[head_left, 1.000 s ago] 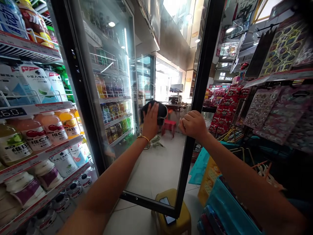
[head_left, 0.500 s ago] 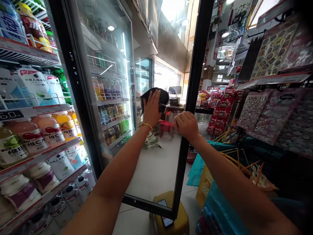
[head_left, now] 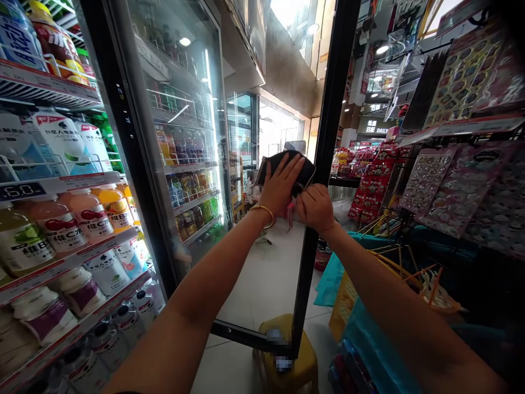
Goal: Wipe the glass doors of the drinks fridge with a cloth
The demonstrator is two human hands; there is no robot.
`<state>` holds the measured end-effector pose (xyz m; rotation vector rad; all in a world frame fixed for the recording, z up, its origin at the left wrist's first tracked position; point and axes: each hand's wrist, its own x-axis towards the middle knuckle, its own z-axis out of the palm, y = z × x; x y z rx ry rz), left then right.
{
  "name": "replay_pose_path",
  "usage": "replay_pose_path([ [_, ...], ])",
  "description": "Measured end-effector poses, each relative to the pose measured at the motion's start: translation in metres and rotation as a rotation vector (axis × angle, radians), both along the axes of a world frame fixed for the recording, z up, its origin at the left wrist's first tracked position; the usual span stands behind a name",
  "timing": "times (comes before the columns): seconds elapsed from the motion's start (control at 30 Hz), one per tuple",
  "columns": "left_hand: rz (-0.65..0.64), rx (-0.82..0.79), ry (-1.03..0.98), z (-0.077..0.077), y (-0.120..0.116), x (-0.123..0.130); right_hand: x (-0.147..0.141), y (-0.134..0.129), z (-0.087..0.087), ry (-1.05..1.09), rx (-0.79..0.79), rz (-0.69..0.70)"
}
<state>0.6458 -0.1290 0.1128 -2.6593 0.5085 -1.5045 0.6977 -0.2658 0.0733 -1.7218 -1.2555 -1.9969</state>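
Observation:
A folded black cloth (head_left: 305, 167) lies against the glass of an open fridge door, held there under the outstretched fingers of my left hand (head_left: 279, 186). A gold-coloured bangle circles that wrist. My right hand (head_left: 316, 207) is closed around the edge of the black door frame (head_left: 331, 109), right beside the cloth. Its fingertips curl onto the inner side of the frame. Through the door glass (head_left: 262, 279) the pale floor and the shop beyond show clearly.
Shelves of bottled drinks (head_left: 65, 230) fill the open fridge at left. A yellow stool (head_left: 305, 361) stands under the door's lower corner, with a pixelated item on it. At right are teal bags (head_left: 371, 339) and hanging packets (head_left: 426, 183). Another drinks fridge (head_left: 192, 180) stands farther back.
My left hand has slid right across the glass with the black cloth, now close to my right hand. My right hand keeps its grip on the door frame.

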Motion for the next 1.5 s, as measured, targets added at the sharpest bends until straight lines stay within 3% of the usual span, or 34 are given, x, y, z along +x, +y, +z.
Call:
replay_pose_path([
  [0.1,0.004,-0.063,-0.072,0.025,0.006,0.006,0.002,0.0,0.0,0.002,-0.01,0.025],
  [0.2,0.021,-0.211,-0.14,0.022,0.03,0.007,0.005,0.001,0.0,0.025,-0.004,0.07],
  [0.27,0.052,-0.32,-0.171,0.005,0.048,0.005,0.007,0.002,-0.001,0.022,-0.003,0.087],
  [0.37,0.072,-0.373,-0.15,-0.037,0.06,0.001,0.008,0.003,-0.001,0.009,0.004,0.092],
  [0.5,0.067,-0.283,-0.008,-0.098,0.04,-0.005,0.007,0.003,-0.001,0.022,0.002,0.129],
  [0.6,0.043,-0.129,0.084,-0.119,0.016,-0.004,0.005,0.002,-0.001,0.033,-0.013,0.108],
  [0.67,0.019,-0.045,0.098,-0.116,0.006,-0.002,0.004,0.001,0.0,0.025,-0.016,0.072],
  [0.77,-0.012,-0.011,0.072,-0.088,0.007,0.001,0.004,0.001,0.0,0.003,-0.014,0.029],
  [0.9,0.028,-0.258,-0.046,-0.046,0.032,0.003,0.004,0.001,0.0,-0.017,-0.01,0.006],
  [0.97,0.028,-0.388,-0.106,-0.039,0.048,0.002,0.004,0.001,-0.001,-0.025,-0.005,0.014],
  [1.03,0.034,-0.495,-0.148,-0.05,0.059,-0.001,0.004,0.002,-0.001,-0.034,-0.002,0.021],
  [1.13,0.073,-0.593,-0.153,-0.092,0.062,-0.006,0.002,0.002,-0.002,-0.03,-0.006,0.02],
  [1.23,0.103,-0.546,-0.071,-0.141,0.047,-0.011,0.0,0.002,-0.002,0.002,-0.006,0.026],
  [1.3,0.092,-0.429,0.0,-0.162,0.032,-0.011,-0.001,0.002,-0.002,0.019,-0.006,0.038],
  [1.33,0.08,-0.351,0.034,-0.166,0.024,-0.011,-0.002,0.002,-0.002,0.024,-0.008,0.043],
  [1.4,0.055,-0.213,0.083,-0.159,0.01,-0.01,-0.002,0.002,-0.003,0.026,-0.017,0.037],
  [1.5,0.043,-0.137,0.079,-0.124,-0.003,-0.007,-0.002,0.002,-0.003,0.021,-0.034,-0.001],
])
